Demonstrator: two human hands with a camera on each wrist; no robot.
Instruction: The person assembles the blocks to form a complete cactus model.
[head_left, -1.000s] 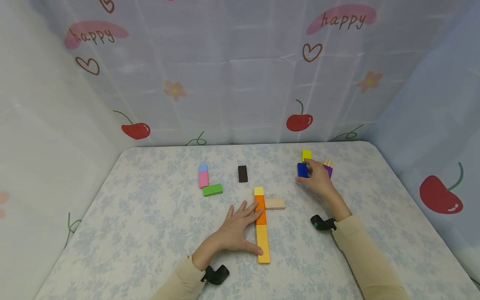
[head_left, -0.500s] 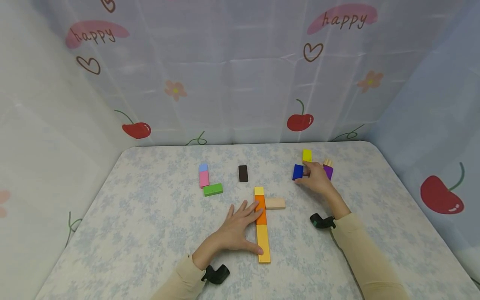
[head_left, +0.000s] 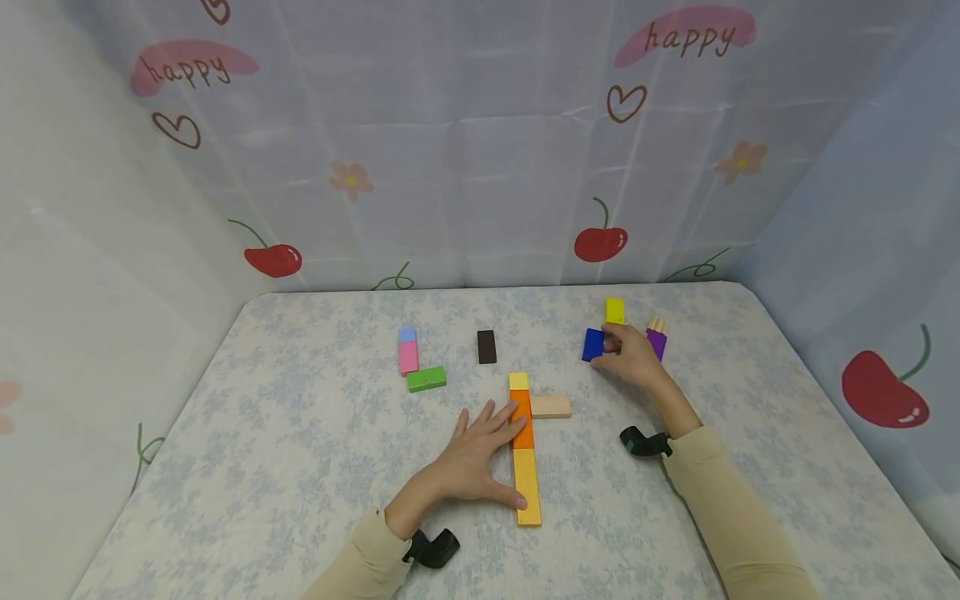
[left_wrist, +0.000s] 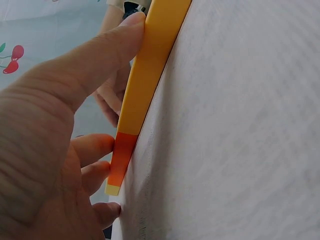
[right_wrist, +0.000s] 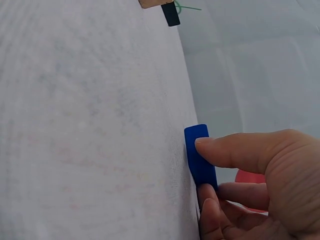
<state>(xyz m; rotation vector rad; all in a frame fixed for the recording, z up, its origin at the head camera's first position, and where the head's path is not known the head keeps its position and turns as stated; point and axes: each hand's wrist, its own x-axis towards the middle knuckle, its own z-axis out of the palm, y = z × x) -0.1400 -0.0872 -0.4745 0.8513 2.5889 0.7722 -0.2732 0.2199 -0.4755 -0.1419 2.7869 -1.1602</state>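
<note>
My left hand [head_left: 471, 454] lies with fingers spread along a straight row of blocks. Its thumb touches the long yellow-orange block [head_left: 527, 492], and its fingertips rest on the orange block [head_left: 522, 421]. A small pale yellow block [head_left: 518, 382] caps the row's far end, and a plain wood block [head_left: 551, 407] extends from its right side. At the back right, my right hand [head_left: 633, 357] pinches a blue block [head_left: 592, 344]. In the right wrist view the thumb presses the face of the blue block [right_wrist: 201, 155], with fingers at its lower end.
A yellow block [head_left: 615, 311] sits just behind the right hand. Partly covered by that hand is a purple thing with pale sticks [head_left: 656, 343]. A dark brown block [head_left: 486, 347] stands mid-table; pink [head_left: 408, 358], light blue [head_left: 407, 334] and green [head_left: 427, 379] blocks are farther left.
The blue block has shifted a little to the left and tilted slightly, with my right hand moving along. My left hand and the block row have kept still.
</note>
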